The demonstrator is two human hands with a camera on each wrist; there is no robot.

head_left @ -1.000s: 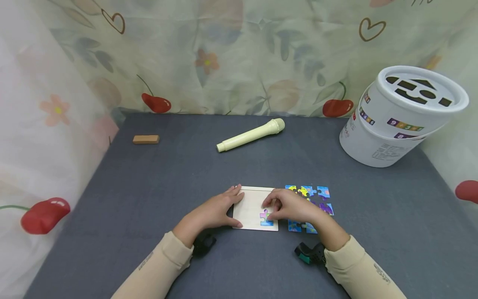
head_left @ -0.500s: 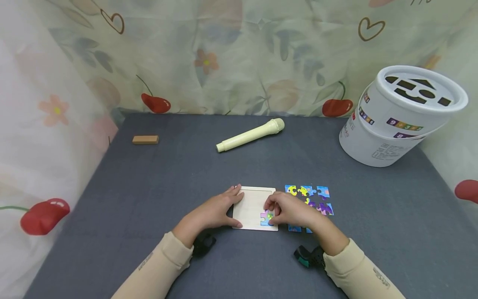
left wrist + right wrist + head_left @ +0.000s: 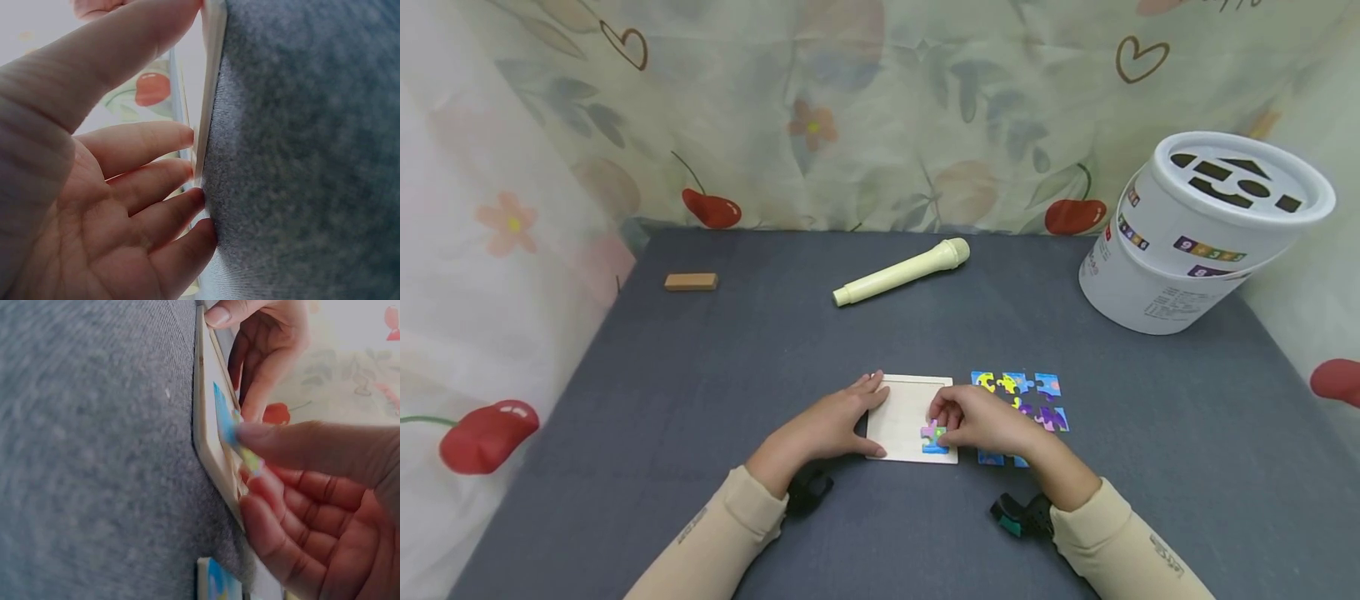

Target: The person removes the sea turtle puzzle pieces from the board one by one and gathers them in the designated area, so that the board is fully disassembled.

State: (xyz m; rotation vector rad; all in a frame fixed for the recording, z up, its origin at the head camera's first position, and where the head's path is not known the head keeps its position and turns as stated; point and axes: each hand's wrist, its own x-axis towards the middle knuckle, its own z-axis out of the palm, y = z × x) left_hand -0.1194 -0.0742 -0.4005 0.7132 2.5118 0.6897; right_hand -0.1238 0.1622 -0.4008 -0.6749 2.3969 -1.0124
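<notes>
A shallow pale wooden puzzle tray (image 3: 904,421) lies on the dark tabletop in front of the person. At its left edge is the left hand (image 3: 831,425), thumb at the near corner and the extended fingers (image 3: 172,215) touching the edge farther back. Over the tray's near right corner, the right hand (image 3: 988,417) pinches a puzzle piece (image 3: 225,419) printed in blue, pink and green between thumb and fingertips. In the right wrist view that piece stands tilted against the tray floor. The right hand partly covers the piece in the head view.
Several loose puzzle pieces (image 3: 1048,385) lie right of the tray, some hidden under the right hand and wrist. Behind are a cream toy microphone (image 3: 901,272) and a wooden block (image 3: 691,282). A white bucket (image 3: 1195,250) with shape holes in its lid stands back right.
The right hand has shifted slightly right and nearer the tray's corner, then a touch back left. The pinched piece has gone from looking flat to tilted. The left hand stays put.
</notes>
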